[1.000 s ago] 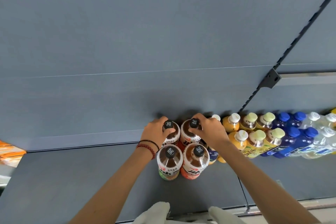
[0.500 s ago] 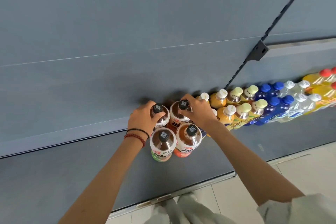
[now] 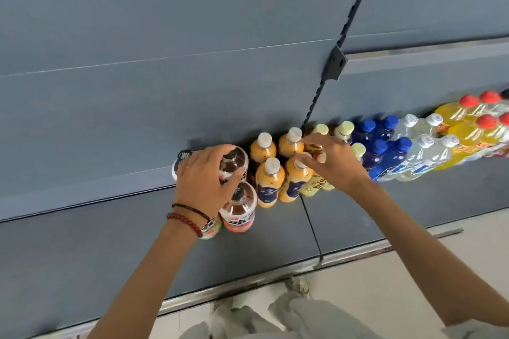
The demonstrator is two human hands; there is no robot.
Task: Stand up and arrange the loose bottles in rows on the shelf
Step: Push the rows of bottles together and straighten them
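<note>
On the grey shelf [image 3: 110,242], bottles stand two deep against the back panel. At the left end are brown tea bottles [image 3: 239,212] with black caps. My left hand [image 3: 206,176] lies over them, its fingers curled round the top of the back right one, and a black cap [image 3: 184,156] shows beside it. To their right stand orange juice bottles [image 3: 265,181] with white caps. My right hand [image 3: 333,162] reaches left over the yellow tea bottles [image 3: 345,128], and its straight fingertips touch the white caps of the right-hand orange pair.
Further right the rows go on with blue bottles [image 3: 385,151], clear bottles [image 3: 421,146] and yellow bottles with red caps [image 3: 468,124]. A slotted upright with a bracket [image 3: 336,62] runs up the back panel. Pale floor [image 3: 385,283] lies below the shelf's front edge.
My right hand has left the tea bottle cap and moved right onto the orange juice bottles' caps. My left hand has shifted across the tea bottles. The view has swung right.
</note>
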